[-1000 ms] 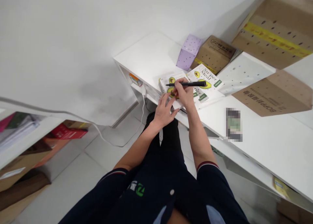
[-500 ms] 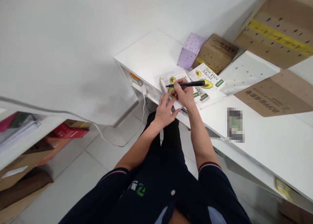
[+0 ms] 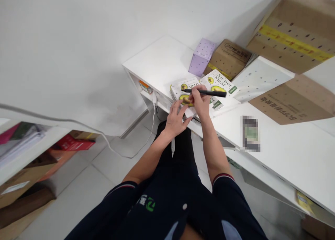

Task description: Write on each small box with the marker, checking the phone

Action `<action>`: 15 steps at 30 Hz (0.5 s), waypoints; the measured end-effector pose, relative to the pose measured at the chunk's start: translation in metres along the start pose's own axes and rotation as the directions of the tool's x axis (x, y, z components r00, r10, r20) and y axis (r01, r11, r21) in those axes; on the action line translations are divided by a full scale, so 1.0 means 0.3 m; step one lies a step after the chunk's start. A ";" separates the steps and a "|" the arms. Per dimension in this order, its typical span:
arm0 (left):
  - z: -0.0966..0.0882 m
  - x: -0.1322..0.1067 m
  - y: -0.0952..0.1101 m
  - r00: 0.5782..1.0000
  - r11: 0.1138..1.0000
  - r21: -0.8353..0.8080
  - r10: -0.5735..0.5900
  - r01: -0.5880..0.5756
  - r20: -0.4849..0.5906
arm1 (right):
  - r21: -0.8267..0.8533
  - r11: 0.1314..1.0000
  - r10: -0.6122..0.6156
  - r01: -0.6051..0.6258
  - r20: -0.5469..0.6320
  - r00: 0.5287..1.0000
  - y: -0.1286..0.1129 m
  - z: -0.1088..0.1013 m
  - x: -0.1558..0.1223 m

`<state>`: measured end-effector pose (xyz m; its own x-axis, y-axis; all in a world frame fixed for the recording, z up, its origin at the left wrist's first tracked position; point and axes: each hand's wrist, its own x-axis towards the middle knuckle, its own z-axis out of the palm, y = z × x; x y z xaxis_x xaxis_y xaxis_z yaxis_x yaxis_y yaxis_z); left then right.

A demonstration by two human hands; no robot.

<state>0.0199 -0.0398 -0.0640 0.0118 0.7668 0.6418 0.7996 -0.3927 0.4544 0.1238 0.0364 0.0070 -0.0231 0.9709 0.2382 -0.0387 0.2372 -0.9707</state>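
Note:
A black marker pen (image 3: 216,93) is pinched in my right hand (image 3: 201,102), its thin tip pointing left over a white box (image 3: 192,82) printed with avocados. Whether the tip touches the box cannot be made out. My left hand (image 3: 176,119) holds the near edge of this box, fingers and thumb spread along it. Just right of it lies a similar white "Super Meal" box (image 3: 222,80) with avocado pictures, and part of another such print shows beneath my right hand's side.
The white desk (image 3: 274,142) runs to the right, with a blurred-out object (image 3: 250,134) on it. Behind stand a purple box (image 3: 202,56), a brown carton (image 3: 229,58) and larger cartons (image 3: 295,34). A white cable (image 3: 123,155) hangs down left. Shelves (image 3: 52,135) stand lower left.
My right hand has shifted slightly right with the marker pen, and the pen's tip has moved right and a little up. My left hand stays on the box.

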 end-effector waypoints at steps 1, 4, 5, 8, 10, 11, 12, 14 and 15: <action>-0.002 0.002 0.001 1.000 1.000 -0.003 -0.006 0.006 0.013 | 0.008 1.000 -0.019 0.019 -0.058 0.998 -0.005 -0.012 -0.018; -0.008 0.004 0.001 0.998 0.999 -0.023 -0.029 0.030 0.053 | -0.089 0.993 -0.101 0.081 -0.249 0.963 -0.012 -0.098 -0.098; -0.009 0.004 0.001 0.998 0.999 -0.030 -0.031 0.032 0.057 | -0.180 0.980 -0.138 0.083 -0.319 0.938 -0.010 -0.145 -0.128; -0.009 0.003 0.002 0.997 0.998 -0.046 -0.040 0.043 0.070 | -0.586 0.809 -0.269 -0.051 -0.445 0.854 0.008 -0.319 -0.211; -0.007 0.001 0.002 0.995 0.997 -0.050 -0.053 0.057 0.083 | -0.825 0.535 -0.258 -0.181 -0.364 0.895 0.022 -0.433 -0.246; -0.005 0.000 0.002 0.995 0.997 -0.048 -0.056 0.060 0.083 | -0.892 0.387 -0.185 -0.232 -0.322 0.929 0.029 -0.478 -0.255; -0.004 -0.001 0.002 0.996 0.997 -0.045 -0.054 0.057 0.077 | -0.934 0.252 -0.097 -0.255 -0.286 0.953 0.034 -0.513 -0.259; -0.002 -0.001 0.001 0.998 0.999 -0.037 -0.036 0.038 0.054 | -0.966 0.062 0.064 -0.253 -0.249 0.966 0.044 -0.548 -0.254; -0.002 -0.001 0.001 0.999 0.999 -0.034 -0.025 0.027 0.044 | -0.970 0.008 0.114 -0.244 -0.242 0.964 0.048 -0.549 -0.245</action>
<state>0.0198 -0.0406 -0.0637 0.0183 0.7981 0.6023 0.7789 -0.3890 0.4918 0.2895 -0.0264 -0.0299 0.2147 0.9704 0.1109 0.9741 -0.2045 -0.0969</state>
